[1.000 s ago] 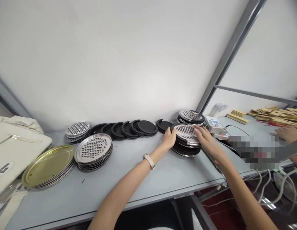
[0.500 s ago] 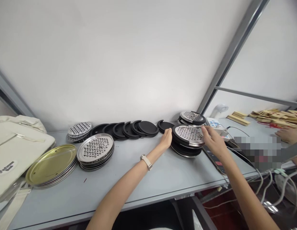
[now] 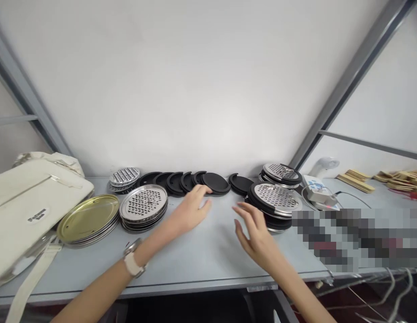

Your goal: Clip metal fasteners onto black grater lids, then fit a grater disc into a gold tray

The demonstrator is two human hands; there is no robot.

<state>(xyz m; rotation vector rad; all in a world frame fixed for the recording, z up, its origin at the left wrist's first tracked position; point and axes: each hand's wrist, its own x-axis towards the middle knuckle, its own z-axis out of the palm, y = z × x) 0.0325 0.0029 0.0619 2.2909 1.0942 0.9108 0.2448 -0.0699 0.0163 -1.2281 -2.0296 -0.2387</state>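
My left hand is open, its fingers reaching toward the front edge of a round black plastic disc; whether they touch it I cannot tell. That disc lies at the right end of a row of overlapping black holders. My right hand, also open with fingers apart, hovers over the table just left of a stack of round metal graters fitted in black rims. Behind that stack stands a second one. One separate black holder lies between the row and the stacks.
Loose grater plates are piled at the left, beside gold-coloured round plates and a cream bag. Small grater discs sit behind. To the right are a white box, cables and wooden pieces.
Both hands have come off the front grater stack, which now stands by itself. My left hand has moved left to the black discs. My right hand has moved left too. The view has shifted.
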